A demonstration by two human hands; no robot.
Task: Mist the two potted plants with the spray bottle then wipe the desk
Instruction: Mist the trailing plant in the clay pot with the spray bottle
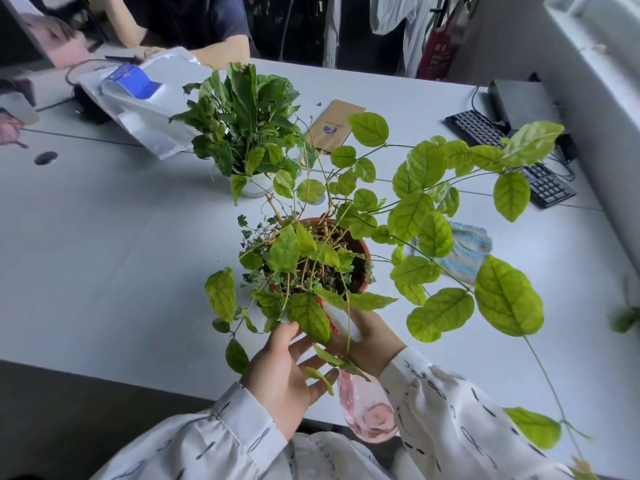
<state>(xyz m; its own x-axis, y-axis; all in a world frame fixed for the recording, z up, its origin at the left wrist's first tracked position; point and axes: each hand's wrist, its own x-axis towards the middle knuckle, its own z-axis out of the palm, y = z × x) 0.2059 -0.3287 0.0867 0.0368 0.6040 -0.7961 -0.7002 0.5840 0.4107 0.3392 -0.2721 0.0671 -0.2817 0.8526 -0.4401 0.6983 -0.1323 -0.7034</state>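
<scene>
A trailing plant with large yellow-green leaves grows from a terracotta pot (360,251) in the middle of the white desk (104,258). Behind it stands a darker leafy plant in a white pot (252,189). My right hand (372,344) grips a pink spray bottle (367,410) with a white and red head, its nozzle pointing into the near leaves of the terracotta pot's plant. My left hand (284,372) is open, fingers spread, cupped under the low leaves beside the nozzle. A blue and white striped cloth (467,251) lies right of the pot, partly hidden by leaves.
A black keyboard (509,154) and a dark box sit at the far right. A brown paper bag (332,128) lies behind the plants, a silver pouch (145,109) at the far left. Another person's arms rest across the desk's far side. A cable hole (45,158) is at left.
</scene>
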